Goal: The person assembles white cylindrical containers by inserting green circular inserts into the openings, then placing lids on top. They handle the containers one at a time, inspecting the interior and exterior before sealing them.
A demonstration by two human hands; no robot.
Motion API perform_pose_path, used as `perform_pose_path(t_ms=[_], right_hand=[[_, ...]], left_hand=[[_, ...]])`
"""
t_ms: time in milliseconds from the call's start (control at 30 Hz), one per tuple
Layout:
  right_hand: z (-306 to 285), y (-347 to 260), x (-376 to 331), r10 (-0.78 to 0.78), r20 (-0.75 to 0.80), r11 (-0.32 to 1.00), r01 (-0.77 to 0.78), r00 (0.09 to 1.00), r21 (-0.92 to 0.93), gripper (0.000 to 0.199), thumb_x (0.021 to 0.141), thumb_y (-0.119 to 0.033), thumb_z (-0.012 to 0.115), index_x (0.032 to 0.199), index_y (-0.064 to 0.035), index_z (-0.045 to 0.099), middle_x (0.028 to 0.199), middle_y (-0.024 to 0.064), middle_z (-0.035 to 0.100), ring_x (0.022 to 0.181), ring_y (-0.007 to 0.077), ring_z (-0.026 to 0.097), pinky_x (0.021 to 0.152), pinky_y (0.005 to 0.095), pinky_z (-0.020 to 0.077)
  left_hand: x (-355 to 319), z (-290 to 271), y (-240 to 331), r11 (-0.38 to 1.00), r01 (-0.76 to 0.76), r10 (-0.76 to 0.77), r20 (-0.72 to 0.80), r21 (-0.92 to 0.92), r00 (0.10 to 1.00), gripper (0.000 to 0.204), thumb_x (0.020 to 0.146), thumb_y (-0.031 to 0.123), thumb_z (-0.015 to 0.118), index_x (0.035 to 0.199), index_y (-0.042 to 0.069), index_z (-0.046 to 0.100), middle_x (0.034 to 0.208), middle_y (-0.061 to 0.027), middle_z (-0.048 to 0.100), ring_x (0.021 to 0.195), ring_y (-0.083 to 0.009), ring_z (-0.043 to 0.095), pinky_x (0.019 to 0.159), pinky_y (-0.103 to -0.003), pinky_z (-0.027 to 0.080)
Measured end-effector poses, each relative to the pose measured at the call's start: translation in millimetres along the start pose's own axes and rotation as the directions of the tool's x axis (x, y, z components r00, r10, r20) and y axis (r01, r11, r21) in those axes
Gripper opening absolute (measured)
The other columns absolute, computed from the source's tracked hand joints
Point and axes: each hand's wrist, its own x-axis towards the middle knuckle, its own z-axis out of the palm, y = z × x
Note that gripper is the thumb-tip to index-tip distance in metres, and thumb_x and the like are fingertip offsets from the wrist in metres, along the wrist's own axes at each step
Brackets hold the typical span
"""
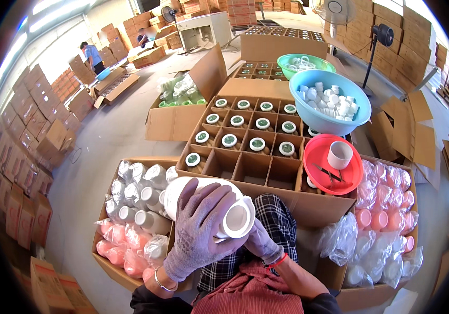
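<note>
A white plastic container point(239, 220) with a round, hollow end facing up is in front of my lap. My left hand point(199, 233), in a grey-purple work glove, wraps over its left side with the fingers closed round it. On the other side my right hand point(263, 243), also gloved, grips it low down; its fingertips are hidden behind the container. Another smooth white rounded piece point(203, 183) shows behind my left fingers, its full shape covered by the hand. Just ahead stands a divided carton point(297, 201) with white-rimmed, green-topped bottles point(257, 144) upright in many compartments.
A red basin point(312, 166) holding a white cup point(340, 155) and dark tweezers-like tools rests on the carton's right. Blue point(334, 123) and green point(287, 64) basins hold white caps. Cartons of wrapped grey point(150, 214) and pink point(378, 220) bottles flank me. Two people work far left.
</note>
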Motion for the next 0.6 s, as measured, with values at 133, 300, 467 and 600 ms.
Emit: perform_pose_path(t_ms=[133,300,467,600], right_hand=[[3.6,-4.0,5.3,0.003,-0.028,1.000,-0.002,1.000,0.025,0.071,0.103,-0.044,0.051,0.156,-0.0040,0.026,0.153,0.0103,0.038,0.140,0.0211,0.037,0.116,0.0353,0.0316],[-8.3,-0.6,5.3,-0.132,0.052,0.912,0.142,0.990,-0.385,0.064,0.102,-0.036,0.053,0.154,-0.0058,0.031,0.149,0.0102,0.044,0.135,0.0228,0.046,0.109,0.0364,0.0421],[-7.0,12.6,9.7,0.168,0.018,0.891,-0.160,0.986,0.424,0.057,0.102,-0.040,0.055,0.148,-0.0083,0.040,0.141,0.0060,0.053,0.124,0.0196,0.058,0.100,0.0343,0.0519],[-6.0,14.2,10.6,0.275,0.043,0.826,-0.259,0.960,0.501,0.055,0.102,-0.041,0.055,0.144,-0.0081,0.043,0.136,0.0031,0.056,0.120,0.0165,0.059,0.097,0.0319,0.0541]], left_hand=[[-5.6,6.2,-1.1,0.998,-0.054,0.055,-0.027,0.030,0.998,0.061,0.067,0.029,0.085,0.120,0.006,0.063,0.125,-0.0082,0.062,0.116,-0.0294,0.060,0.111,-0.061,0.032],[-10.2,9.8,-0.9,0.988,-0.113,0.116,-0.020,0.103,0.993,0.060,0.066,0.030,0.085,0.118,0.009,0.064,0.126,-0.0071,0.061,0.116,-0.0292,0.060,0.112,-0.064,0.030],[-9.8,14.3,1.7,0.969,-0.167,0.157,0.064,0.183,0.985,0.058,0.067,0.032,0.085,0.117,0.009,0.064,0.127,-0.0064,0.061,0.118,-0.0294,0.058,0.113,-0.065,0.029],[-7.5,17.1,8.7,0.968,-0.121,0.102,0.096,0.219,0.990,0.058,0.066,0.029,0.084,0.116,0.008,0.065,0.128,-0.0062,0.060,0.119,-0.0286,0.058,0.113,-0.064,0.029]])
